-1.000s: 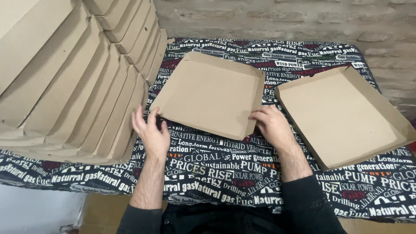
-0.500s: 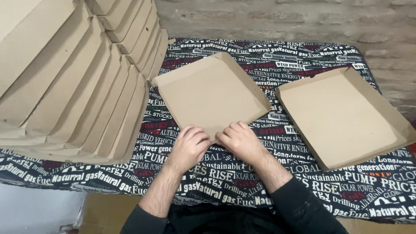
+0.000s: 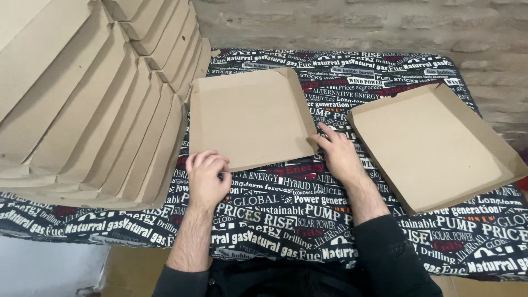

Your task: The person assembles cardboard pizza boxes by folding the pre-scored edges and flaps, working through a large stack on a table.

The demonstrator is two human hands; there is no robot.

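A flat brown cardboard box piece lies in the middle of the table, its edges only slightly raised. My left hand rests at its near left corner, fingers curled over the edge. At the near right corner sits my right hand, fingers spread and touching the cardboard's edge. Both forearms reach in from the bottom of the view.
A folded open cardboard tray sits at the right. A leaning row of several folded cardboard boxes fills the left side. The table carries a black cloth printed with words. A brick wall runs behind.
The cardboard piece has been turned and now lies squarer to me. My hands moved apart from its near middle to its two near corners.
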